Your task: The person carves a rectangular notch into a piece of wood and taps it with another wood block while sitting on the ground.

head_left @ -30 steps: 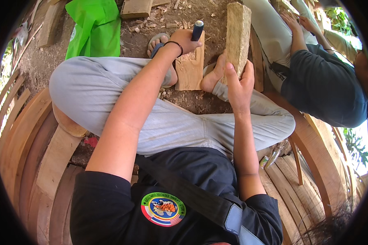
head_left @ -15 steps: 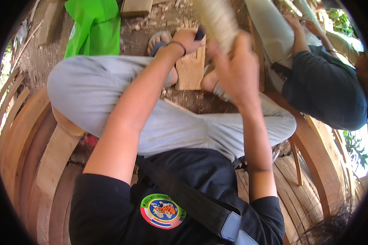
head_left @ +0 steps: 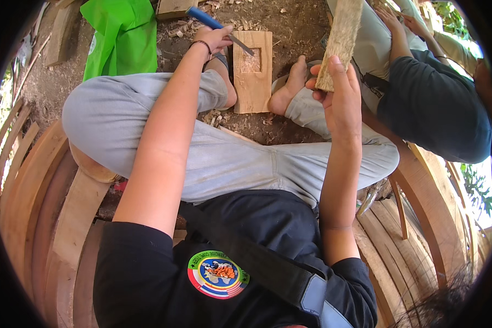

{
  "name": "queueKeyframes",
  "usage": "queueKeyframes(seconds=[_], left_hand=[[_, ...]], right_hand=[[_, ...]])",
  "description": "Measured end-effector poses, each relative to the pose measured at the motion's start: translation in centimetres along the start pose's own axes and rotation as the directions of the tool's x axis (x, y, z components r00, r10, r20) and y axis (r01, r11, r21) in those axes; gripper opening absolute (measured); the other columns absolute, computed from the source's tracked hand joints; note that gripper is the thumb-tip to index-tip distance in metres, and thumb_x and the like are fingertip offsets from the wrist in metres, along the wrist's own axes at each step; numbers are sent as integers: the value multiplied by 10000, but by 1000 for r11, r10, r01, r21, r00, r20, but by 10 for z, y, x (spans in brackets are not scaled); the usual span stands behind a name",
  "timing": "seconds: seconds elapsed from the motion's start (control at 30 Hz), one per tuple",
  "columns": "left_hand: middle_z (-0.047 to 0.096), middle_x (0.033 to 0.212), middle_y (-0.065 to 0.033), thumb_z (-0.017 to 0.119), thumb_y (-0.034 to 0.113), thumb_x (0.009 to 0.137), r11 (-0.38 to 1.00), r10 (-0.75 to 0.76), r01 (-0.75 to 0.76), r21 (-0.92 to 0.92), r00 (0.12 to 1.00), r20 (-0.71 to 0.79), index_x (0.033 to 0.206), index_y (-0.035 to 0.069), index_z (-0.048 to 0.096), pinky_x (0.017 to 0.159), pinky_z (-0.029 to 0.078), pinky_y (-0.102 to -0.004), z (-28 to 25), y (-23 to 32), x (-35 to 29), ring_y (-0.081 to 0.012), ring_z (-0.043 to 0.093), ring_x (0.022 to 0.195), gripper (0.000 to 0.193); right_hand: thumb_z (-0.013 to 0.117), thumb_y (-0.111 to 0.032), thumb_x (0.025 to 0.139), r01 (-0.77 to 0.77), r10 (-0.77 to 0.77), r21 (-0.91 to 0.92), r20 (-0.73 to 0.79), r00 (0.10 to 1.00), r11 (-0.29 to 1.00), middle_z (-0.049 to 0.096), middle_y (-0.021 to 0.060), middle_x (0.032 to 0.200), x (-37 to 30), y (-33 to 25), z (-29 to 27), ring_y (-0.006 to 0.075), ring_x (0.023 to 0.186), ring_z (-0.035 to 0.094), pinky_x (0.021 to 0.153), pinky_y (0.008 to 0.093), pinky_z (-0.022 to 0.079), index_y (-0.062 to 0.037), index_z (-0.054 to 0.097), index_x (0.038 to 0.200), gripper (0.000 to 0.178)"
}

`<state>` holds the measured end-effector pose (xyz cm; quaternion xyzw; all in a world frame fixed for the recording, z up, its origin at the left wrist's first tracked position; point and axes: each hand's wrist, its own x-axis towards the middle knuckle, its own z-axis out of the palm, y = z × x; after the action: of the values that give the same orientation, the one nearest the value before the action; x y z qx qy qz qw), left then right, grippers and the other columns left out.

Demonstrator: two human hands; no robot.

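My left hand (head_left: 214,39) grips a blue-handled chisel (head_left: 218,25), tilted so its metal tip rests at the shallow square recess cut into a small wooden board (head_left: 252,71). The board lies flat on the dirt between my two bare feet. My right hand (head_left: 339,93) holds a rough block of pale wood (head_left: 341,41) upright, raised to the right of the board and apart from the chisel. My crossed legs in grey trousers fill the middle of the view.
A green bag (head_left: 124,35) lies on the ground at the upper left, with wood chips and offcuts (head_left: 175,8) near it. Another person in a dark shirt (head_left: 434,104) sits close on the right. Curved wooden planks (head_left: 44,197) surround me on both sides.
The wooden block swung down onto the chisel and has risen back upright. My left hand has tilted the chisel over, so its handle now points left and its blade lies across the recess.
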<state>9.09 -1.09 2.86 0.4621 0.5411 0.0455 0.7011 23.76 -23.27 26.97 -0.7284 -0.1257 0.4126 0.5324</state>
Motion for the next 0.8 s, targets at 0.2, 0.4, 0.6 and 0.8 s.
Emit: queueKeyframes(seconds=[0.2, 0.4, 0.6, 0.8], left_hand=[[762, 1025, -100, 778, 345, 921, 930, 238, -242, 277, 970, 48, 1077, -13, 728, 786, 580, -292, 27, 10, 0, -180, 767, 896, 394], [787, 945, -92, 766, 488, 868, 783, 311, -308, 541, 946, 87, 1009, 66, 775, 817, 573, -346, 34, 9, -5, -182, 754, 892, 445], [776, 893, -94, 762, 486, 864, 630, 399, -410, 660, 899, 177, 1015, 85, 766, 809, 563, -368, 37, 19, -18, -225, 746, 866, 429], [745, 912, -165, 737, 398, 865, 520, 489, -506, 688, 837, 247, 995, 108, 754, 821, 564, -431, 68, 24, -44, -339, 723, 887, 318]], right_hand=[[581, -359, 1032, -130, 132, -91, 25, 991, 987, 674, 9, 894, -4, 24, 3, 64, 736, 625, 617, 241, 434, -92, 569, 1128, 284], [660, -275, 994, 28, -23, -224, 26, 999, 974, 657, 92, 1023, -4, 30, 10, 148, 887, 627, 759, 300, 507, 10, 567, 1187, 357], [737, -209, 935, 382, -410, -472, 48, 911, 795, 626, 113, 1067, -2, 12, 11, 195, 950, 627, 853, 342, 510, 49, 585, 1187, 391], [800, -137, 864, 733, -803, -377, -52, 594, 566, 615, 157, 1014, -11, -9, 23, 255, 884, 641, 816, 340, 519, 51, 571, 1196, 445]])
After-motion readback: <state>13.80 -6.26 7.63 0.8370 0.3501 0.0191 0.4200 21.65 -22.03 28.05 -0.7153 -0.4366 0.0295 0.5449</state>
